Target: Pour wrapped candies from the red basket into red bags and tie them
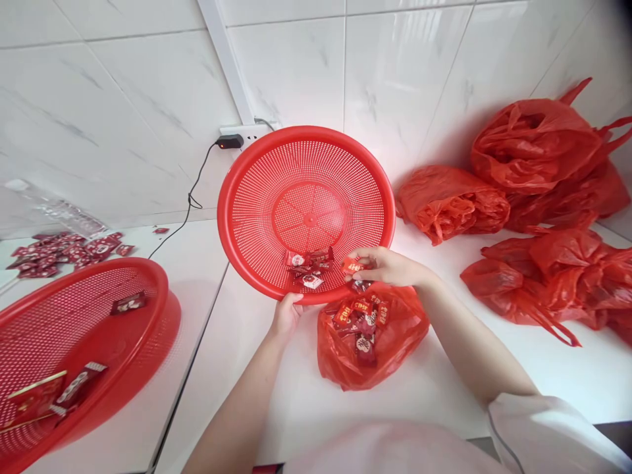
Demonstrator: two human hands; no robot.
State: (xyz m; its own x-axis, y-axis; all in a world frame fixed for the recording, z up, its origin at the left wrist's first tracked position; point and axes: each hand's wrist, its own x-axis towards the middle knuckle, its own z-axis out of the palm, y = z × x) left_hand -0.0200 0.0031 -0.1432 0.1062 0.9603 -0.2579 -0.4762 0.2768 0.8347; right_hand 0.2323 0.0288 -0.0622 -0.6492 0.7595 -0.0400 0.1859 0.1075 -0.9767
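Observation:
My left hand [288, 315] grips the near rim of a round red plastic colander [306, 135], which is tilted toward me. Several wrapped candies [310, 263] lie at the bottom of its lower side wall. My right hand [372, 265] is closed on wrapped candies, a red one [352, 264] with yellow lettering and a darker one below it, by the colander's right lower rim. Beneath that hand sits an opened red plastic bag [340, 368] on the white table. Red and maroon wrapped candies [365, 345] show in its mouth.
At the left stands another red colander [162, 280] holding a few packets. Behind it lie a pile of small maroon packets [64, 253] and a clear plastic package [64, 210]. Tied red bags [538, 148] crowd the right. A black plug with cable [230, 141] sits in the wall socket.

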